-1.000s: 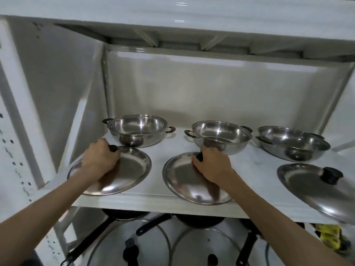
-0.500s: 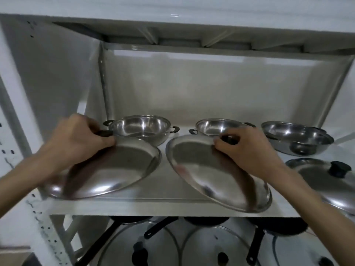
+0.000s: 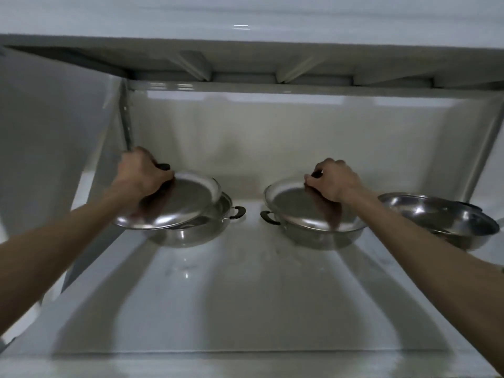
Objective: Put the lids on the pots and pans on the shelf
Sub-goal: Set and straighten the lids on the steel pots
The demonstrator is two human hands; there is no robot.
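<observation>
On the white shelf [image 3: 245, 296], three steel pots stand in a row toward the back edge. The left hand [image 3: 141, 175] is closed around the black knob [image 3: 163, 166] of the left lid [image 3: 174, 205], fingers curled over it so that only the knob's tip shows. That lid is tilted: its near left edge overhangs the left pot [image 3: 196, 230] while its far right edge is raised above the rim, leaving part of the pot's opening uncovered on the right. The pot's black side handle [image 3: 238, 212] sticks out toward the middle of the shelf.

The right hand [image 3: 334, 181] pinches the knob of the right lid [image 3: 305, 205], thumb and fingers pressed together on it; the knob itself is almost wholly hidden. This lid lies inside the rim of the middle pot [image 3: 313, 236], close to level, though whether it is fully seated cannot be told. A black handle [image 3: 268, 216] on that pot points left, well apart from the left pot's handle.

A third pot [image 3: 441, 216], open and uncovered, stands near the right back corner of the shelf, just beside the right forearm
</observation>
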